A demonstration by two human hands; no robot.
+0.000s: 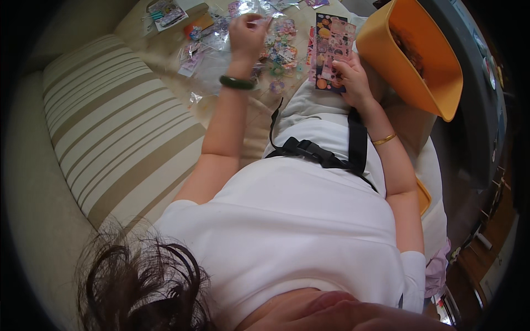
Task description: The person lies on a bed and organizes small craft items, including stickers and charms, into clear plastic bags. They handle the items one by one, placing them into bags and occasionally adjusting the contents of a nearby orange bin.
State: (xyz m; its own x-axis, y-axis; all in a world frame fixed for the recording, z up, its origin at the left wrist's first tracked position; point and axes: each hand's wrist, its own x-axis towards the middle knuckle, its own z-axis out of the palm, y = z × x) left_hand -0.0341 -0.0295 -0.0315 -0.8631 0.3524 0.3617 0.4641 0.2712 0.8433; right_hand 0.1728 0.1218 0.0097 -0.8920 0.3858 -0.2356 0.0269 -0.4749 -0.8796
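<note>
My right hand [355, 81] holds a small stack of sticker sheets [338, 44], with a pink sheet over a dark one dotted with orange and yellow shapes. Its thumb presses on the lower part of the pink sheet. Farther left, my left hand [246, 39] is raised over clear plastic packets [212, 69], its fingers drawn together. Whatever they pinch is too blurred to make out. Between the two hands lies a spread of colourful cut-out stickers [282, 52], many of them flower-like.
A yellow-orange bin [450, 83] with dark contents leans at the right beside my leg. To the left is a striped cushion [118, 132]. At the far left of the cream surface sits a white card packet with teal items [165, 15], near an orange-brown packet [200, 25].
</note>
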